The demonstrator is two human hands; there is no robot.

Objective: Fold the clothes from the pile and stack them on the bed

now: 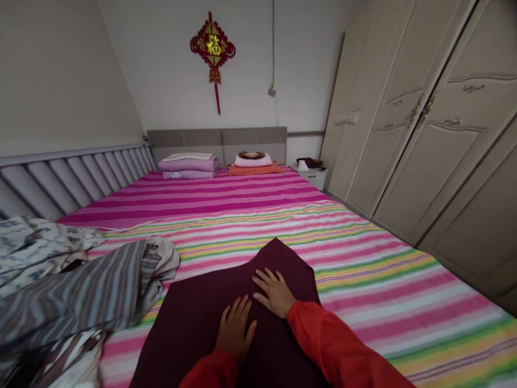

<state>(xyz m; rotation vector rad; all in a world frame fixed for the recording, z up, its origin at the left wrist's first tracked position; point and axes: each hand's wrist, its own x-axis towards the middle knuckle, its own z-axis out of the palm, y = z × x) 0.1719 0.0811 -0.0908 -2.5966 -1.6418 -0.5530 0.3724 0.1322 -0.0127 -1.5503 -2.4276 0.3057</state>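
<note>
A dark maroon garment (189, 318) lies spread out on the striped bed sheet (363, 248) in front of me; its exact kind I cannot tell. My left hand (235, 330) rests flat on its middle, fingers stretched out and slightly apart. Further up and to the right, my right hand (275, 293) lies on the same cloth with its fingers spread. Neither hand grips anything. Red sleeves cover both forearms. The cloth's far end rises to a blunt point, and its near edge runs out of view.
Left of the cloth lie a grey striped garment (92, 285) and a floral cloth (36, 242) in a heap. Folded purple bedding (189, 164) and a pink pillow (252, 160) sit by the headboard (202, 138). Radiator (72, 175) stands left, wardrobe (404, 118) right.
</note>
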